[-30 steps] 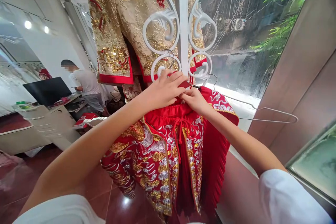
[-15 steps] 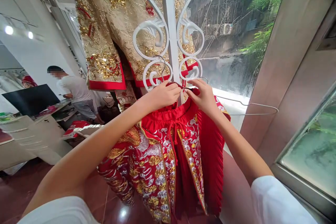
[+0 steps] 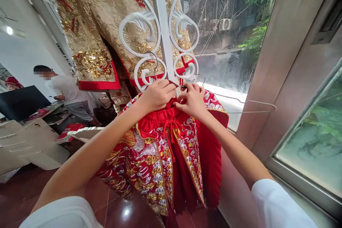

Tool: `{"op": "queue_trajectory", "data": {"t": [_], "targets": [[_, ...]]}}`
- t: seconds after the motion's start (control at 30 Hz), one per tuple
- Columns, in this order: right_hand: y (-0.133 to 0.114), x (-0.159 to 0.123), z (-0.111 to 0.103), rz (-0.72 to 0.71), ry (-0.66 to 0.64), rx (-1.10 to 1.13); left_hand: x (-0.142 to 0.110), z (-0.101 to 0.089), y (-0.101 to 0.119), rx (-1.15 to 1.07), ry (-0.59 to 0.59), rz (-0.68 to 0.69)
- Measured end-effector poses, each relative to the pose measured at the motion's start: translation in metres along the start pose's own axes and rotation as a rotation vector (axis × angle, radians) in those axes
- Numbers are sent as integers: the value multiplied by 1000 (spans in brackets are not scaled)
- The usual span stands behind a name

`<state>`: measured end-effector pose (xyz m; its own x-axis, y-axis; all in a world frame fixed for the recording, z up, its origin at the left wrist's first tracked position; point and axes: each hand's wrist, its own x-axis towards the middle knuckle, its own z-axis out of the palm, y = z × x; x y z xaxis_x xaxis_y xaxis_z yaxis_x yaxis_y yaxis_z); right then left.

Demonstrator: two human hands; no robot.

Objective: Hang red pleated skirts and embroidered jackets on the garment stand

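Since the last frame my right hand (image 3: 191, 100) has slid inward, closer to my left hand (image 3: 156, 96). Both are closed on the gathered waistband of the red embroidered skirt (image 3: 151, 160), held up just in front of the white scrolled metal rack (image 3: 161, 25), beside a dark hanger (image 3: 175, 84).

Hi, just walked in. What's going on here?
A person's left hand and right hand are gripping the waistband of a red embroidered skirt up at a dark hanger, in front of a white scrolled metal rack. A gold embroidered jacket hangs behind the rack. Farther back, a co-worker stands near a monitor.
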<state>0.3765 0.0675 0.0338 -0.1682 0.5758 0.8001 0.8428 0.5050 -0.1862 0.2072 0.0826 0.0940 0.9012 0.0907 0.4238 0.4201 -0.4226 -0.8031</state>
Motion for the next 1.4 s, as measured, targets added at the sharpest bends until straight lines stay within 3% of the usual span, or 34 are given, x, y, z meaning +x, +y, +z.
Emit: {"op": "queue_trajectory", "data": {"t": [0.13, 0.27, 0.47, 0.63, 0.73, 0.9, 0.97, 1.07, 1.13, 1.3, 1.4], "targets": [[9, 9, -11, -68, -112, 13, -1, -6, -4, -112, -75, -14], [19, 22, -15, -147, -163, 186, 8, -15, -3, -187, -130, -11], [20, 30, -13, -177, -132, 284, 27, -20, 4, -263, -173, -73], [20, 28, -17, -186, -151, 332, 29, -13, 6, -243, -230, -117], [25, 26, -28, -118, -156, 500, 27, -8, 7, -257, -215, -164], [42, 29, -47, 162, -124, 833, 23, -3, 10, -227, -79, -236], [48, 35, -48, 242, -275, 927, 22, -2, 10, -242, -39, -244], [54, 44, -42, 329, -669, 1032, 21, -2, 8, -307, -14, -255], [56, 48, -36, 344, -860, 1046, 21, -3, 7, -324, -17, -267], [60, 53, -27, 260, -1024, 1021, 25, -6, 11, -218, -29, -375], [61, 58, -25, 133, -1006, 911, 28, -6, 15, -196, -42, -446]]}}
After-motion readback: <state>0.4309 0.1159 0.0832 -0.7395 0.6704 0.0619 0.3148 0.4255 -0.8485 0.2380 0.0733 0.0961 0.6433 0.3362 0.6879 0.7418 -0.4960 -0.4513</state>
